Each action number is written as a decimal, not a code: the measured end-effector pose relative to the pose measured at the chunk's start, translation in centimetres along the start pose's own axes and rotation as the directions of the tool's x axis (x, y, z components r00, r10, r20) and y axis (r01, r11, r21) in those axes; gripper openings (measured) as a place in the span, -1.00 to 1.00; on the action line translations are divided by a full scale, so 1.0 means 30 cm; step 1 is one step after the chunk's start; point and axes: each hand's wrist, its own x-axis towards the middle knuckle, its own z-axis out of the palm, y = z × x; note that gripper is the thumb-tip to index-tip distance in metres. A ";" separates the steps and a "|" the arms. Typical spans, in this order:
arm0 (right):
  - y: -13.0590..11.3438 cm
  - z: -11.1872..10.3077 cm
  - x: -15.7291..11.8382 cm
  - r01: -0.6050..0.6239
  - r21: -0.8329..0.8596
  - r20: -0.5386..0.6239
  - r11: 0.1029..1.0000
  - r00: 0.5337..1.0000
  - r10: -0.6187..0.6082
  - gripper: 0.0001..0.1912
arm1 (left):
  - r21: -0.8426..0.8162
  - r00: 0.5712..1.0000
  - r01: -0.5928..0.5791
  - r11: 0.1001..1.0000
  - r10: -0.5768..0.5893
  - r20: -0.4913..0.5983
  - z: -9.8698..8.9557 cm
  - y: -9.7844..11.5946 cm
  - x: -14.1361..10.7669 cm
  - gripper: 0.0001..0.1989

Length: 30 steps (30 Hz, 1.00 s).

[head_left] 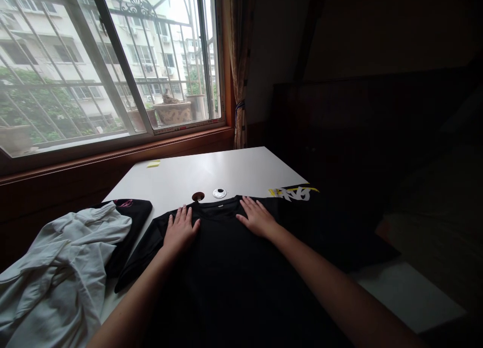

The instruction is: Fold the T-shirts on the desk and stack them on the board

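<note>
A black T-shirt point(222, 257) lies spread out on the white table point(226, 166), its neckline toward the far side. Flat on its left shoulder rests my left hand point(181, 228), fingers stretched out and slightly apart. My right hand point(257, 216) lies open on the other shoulder, close to the collar, with the thumb pointing inward. Neither hand grips the cloth. The shirt's left sleeve reaches toward a pile at the left; its right side merges with dark cloth in the shadow.
At the left, a crumpled white garment point(64, 267) lies over a folded black one point(139, 212). Beyond the collar are a round table hole point(198, 196) and a silvery disc point(219, 193). Black cloth with a white and yellow print point(296, 192) sits at the right. A barred window point(166, 61) stands behind.
</note>
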 end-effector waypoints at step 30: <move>0.148 -0.018 0.010 0.028 -0.021 -0.035 0.999 0.999 -0.029 -0.22 | 0.018 0.992 0.081 0.997 -0.083 0.098 -0.136 -0.438 -0.115 -0.26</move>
